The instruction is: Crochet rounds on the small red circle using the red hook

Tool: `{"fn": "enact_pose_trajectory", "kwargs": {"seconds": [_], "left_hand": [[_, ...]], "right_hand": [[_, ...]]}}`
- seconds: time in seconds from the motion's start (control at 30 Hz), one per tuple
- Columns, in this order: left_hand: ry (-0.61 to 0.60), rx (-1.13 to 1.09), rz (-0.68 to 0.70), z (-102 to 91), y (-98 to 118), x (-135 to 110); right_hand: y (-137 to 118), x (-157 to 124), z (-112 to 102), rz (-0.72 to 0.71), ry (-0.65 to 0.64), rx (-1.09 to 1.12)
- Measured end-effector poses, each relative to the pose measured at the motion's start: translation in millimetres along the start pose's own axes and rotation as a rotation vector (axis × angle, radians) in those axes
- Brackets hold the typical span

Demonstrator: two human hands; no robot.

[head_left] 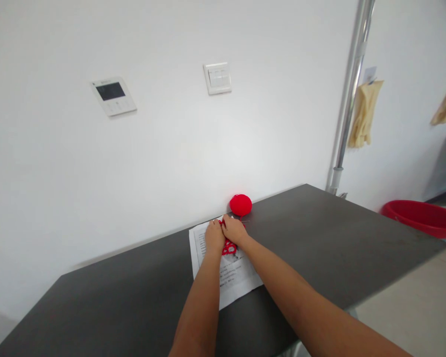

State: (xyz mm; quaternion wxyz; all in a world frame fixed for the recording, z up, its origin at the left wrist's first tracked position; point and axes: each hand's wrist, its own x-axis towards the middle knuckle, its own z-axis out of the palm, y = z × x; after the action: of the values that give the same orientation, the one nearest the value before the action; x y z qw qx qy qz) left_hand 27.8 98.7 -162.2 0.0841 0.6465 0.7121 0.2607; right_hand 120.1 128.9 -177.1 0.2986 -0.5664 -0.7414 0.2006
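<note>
Both hands meet over a printed paper sheet (pixel 228 292) on the dark table. Between and below them shows a red openwork crochet piece (pixel 229 248). My left hand (pixel 214 235) is closed, its fingertips pinching the top of the red work. My right hand (pixel 233 230) is also closed on it, touching the left. Just behind the hands, against the wall, sits a red ball of yarn (pixel 240 205), with a strand running down toward my right hand. A thin metal crochet hook (pixel 246 221) pokes out beside the right hand; its other end is hidden.
The dark grey table (pixel 126 297) stands along a white wall bearing an intercom panel (pixel 114 96) and a light switch (pixel 218 78). To the right are a metal pole (pixel 351 94), hanging cream gloves (pixel 366 114) and a red basin (pixel 421 218) beyond the table edge.
</note>
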Motion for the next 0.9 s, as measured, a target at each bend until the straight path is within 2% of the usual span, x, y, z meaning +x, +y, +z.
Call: {"fn": "enact_pose_trajectory", "kwargs": {"seconds": [0.17,0.47,0.63,0.9], "left_hand": [[0.003,-0.205,-0.028,-2.9,-10.4,3.8],[-0.067,-0.636,-0.15,-2.7,-29.6,10.6],[-0.121,-0.763,-0.167,1.5,-32.4,11.9],[-0.131,-0.879,-0.174,0.7,-35.4,10.3]], "right_hand": [[11.2,5.2,-0.3,0.002,0.018,0.14],[29.2,9.5,12.1,-0.112,-0.007,0.459],[37.3,12.5,15.4,-0.104,-0.011,0.573],[37.1,8.4,13.9,-0.104,-0.038,0.623]]}}
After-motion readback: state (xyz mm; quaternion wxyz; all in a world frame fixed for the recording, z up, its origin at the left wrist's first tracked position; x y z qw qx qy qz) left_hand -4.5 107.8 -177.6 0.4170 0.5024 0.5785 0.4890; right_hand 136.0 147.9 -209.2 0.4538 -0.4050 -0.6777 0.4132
